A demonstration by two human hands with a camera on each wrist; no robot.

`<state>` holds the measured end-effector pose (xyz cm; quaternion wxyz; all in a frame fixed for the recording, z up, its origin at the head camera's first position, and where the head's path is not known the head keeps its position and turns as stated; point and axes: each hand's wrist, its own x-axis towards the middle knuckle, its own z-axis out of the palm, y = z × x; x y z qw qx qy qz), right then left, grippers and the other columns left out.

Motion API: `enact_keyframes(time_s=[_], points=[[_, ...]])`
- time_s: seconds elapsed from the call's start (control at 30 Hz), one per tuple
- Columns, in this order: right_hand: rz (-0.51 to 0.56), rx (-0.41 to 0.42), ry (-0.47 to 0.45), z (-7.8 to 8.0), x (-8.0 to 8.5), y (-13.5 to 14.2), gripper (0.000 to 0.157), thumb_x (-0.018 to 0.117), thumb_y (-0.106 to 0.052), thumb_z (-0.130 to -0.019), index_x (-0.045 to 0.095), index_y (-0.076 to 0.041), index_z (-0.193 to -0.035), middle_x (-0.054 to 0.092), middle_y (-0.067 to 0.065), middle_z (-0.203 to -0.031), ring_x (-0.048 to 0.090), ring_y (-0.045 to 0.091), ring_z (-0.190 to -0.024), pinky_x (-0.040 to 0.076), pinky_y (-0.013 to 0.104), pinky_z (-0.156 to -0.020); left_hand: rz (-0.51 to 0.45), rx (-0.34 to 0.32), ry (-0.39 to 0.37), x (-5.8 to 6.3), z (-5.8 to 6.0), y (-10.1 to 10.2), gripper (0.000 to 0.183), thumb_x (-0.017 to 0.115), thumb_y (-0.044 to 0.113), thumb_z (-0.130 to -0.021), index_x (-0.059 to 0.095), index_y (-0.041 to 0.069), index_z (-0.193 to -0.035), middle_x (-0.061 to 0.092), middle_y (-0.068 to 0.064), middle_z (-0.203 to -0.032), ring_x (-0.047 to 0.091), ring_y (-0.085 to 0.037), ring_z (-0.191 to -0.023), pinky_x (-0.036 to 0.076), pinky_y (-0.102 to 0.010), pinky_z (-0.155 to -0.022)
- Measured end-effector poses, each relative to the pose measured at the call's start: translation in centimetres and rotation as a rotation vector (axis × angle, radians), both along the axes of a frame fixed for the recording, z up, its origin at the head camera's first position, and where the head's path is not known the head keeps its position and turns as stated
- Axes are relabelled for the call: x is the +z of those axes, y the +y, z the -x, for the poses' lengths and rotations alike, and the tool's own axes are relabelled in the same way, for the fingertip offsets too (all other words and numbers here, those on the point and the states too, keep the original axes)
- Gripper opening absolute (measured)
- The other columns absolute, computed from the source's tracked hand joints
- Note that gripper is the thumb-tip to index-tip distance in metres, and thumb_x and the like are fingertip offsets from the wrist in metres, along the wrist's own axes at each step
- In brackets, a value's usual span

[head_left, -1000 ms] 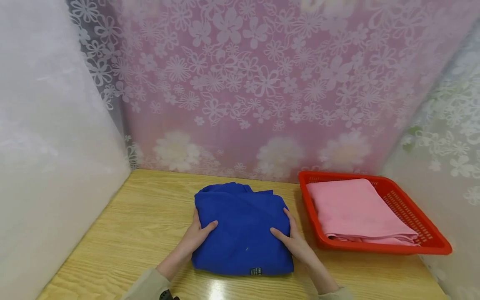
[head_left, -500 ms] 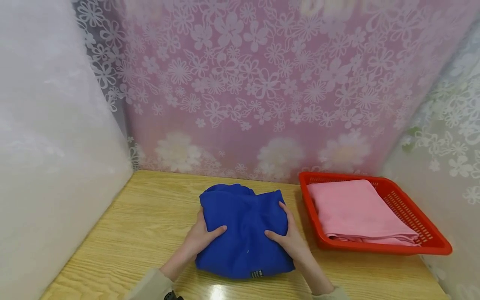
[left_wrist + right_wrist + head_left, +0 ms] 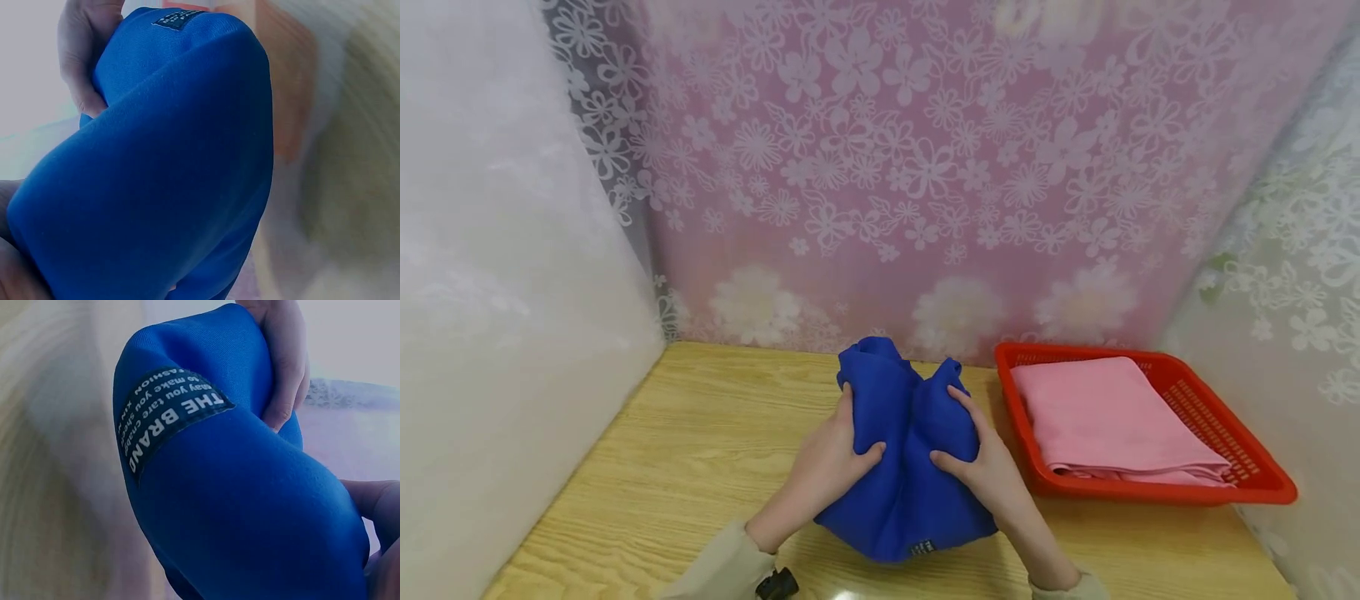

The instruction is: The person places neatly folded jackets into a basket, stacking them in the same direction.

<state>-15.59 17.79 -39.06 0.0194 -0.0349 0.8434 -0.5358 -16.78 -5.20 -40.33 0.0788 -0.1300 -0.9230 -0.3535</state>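
Observation:
Both hands grip a folded blue garment [image 3: 895, 475], which bunches up between them with a deep crease down its middle. The left hand [image 3: 827, 462] holds its left side, thumb on the near face. On the opposite side the right hand [image 3: 988, 471] grips it, thumb on the front and fingers round the edge. A dark label [image 3: 172, 415] with white print, including "THE BRAND", is sewn near the lower edge. In the left wrist view the blue garment [image 3: 162, 162] fills the middle, its surface bulging. The fingers behind the cloth are mostly hidden.
A red plastic basket [image 3: 1262, 492] stands to the right on the wooden table [image 3: 700, 450]. In it lies a folded pink cloth [image 3: 1120, 421]. Translucent white sheeting [image 3: 512, 292] hangs at the left, and a pink floral curtain [image 3: 880, 183] closes off the back.
The hands have moved closer together, the left one most, squeezing the garment from flat to narrow and creased. Its top edge has risen and it appears tilted up off the table.

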Motion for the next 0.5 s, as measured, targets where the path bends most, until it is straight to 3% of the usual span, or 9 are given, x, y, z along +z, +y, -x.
enact_keyframes(time_s=[0.2, 0.3, 0.5], points=[[0.015, -0.012, 0.056, 0.2, 1.8, 1.6, 0.085, 0.077, -0.02, -0.09, 0.031, -0.035, -0.159, 0.028, 0.016, -0.162, 0.04, 0.046, -0.139, 0.034, 0.07, -0.108, 0.004, -0.018, 0.014, 2.0, 0.7, 1.5, 0.095, 0.073, 0.033, -0.094, 0.015, -0.006, -0.159, 0.054, -0.028, -0.143, 0.066, -0.027, -0.069, 0.046, -0.032, -0.05], [0.021, -0.008, 0.064, 0.3, 2.8, 2.6, 0.086, 0.076, -0.019, -0.091, 0.028, -0.034, -0.16, 0.024, 0.016, -0.164, 0.037, 0.046, -0.14, 0.032, 0.07, -0.109, 0.009, -0.027, 0.01, 3.0, 1.0, 2.4, 0.097, 0.072, 0.035, -0.094, 0.013, -0.005, -0.16, 0.064, -0.027, -0.123, 0.063, -0.025, -0.063, 0.044, -0.033, -0.047], [-0.015, -0.025, 0.078, 0.5, 4.9, 5.3, 0.088, 0.074, -0.022, -0.092, 0.022, -0.036, -0.162, 0.021, 0.02, -0.164, 0.034, 0.049, -0.141, 0.031, 0.074, -0.107, 0.009, -0.059, 0.03, 4.9, 2.0, 4.9, 0.098, 0.071, 0.038, -0.095, 0.013, -0.005, -0.16, 0.066, -0.019, -0.093, 0.056, -0.019, -0.054, 0.042, -0.032, -0.045]])
